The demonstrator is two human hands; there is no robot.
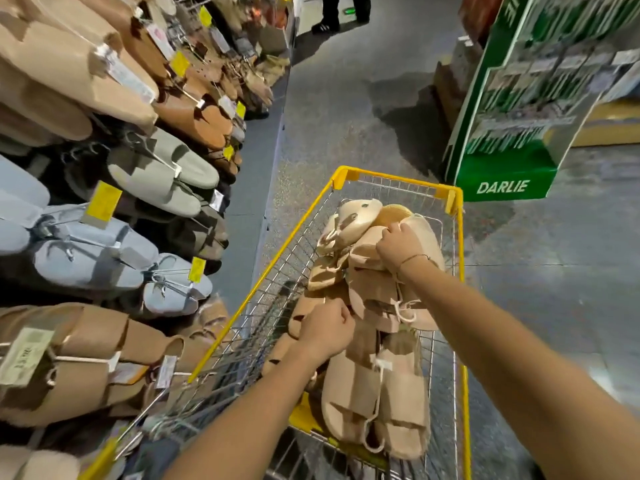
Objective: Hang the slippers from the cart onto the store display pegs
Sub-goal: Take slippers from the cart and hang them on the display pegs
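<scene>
1. Your left hand (327,327) had its fingertips buried among the slippers (374,299).
2. Your right hand (398,245) hid its fingers likewise.
3. The far person (341,12) was cut off above the legs.
4. The near-left tags (26,355) were too blurred to read.

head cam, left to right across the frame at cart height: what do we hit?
grey slippers on the display pegs → yellow cart rim → left hand, gripping beige slippers in the cart → right hand, gripping another beige pair → green Darlie display stand, further back.
</scene>
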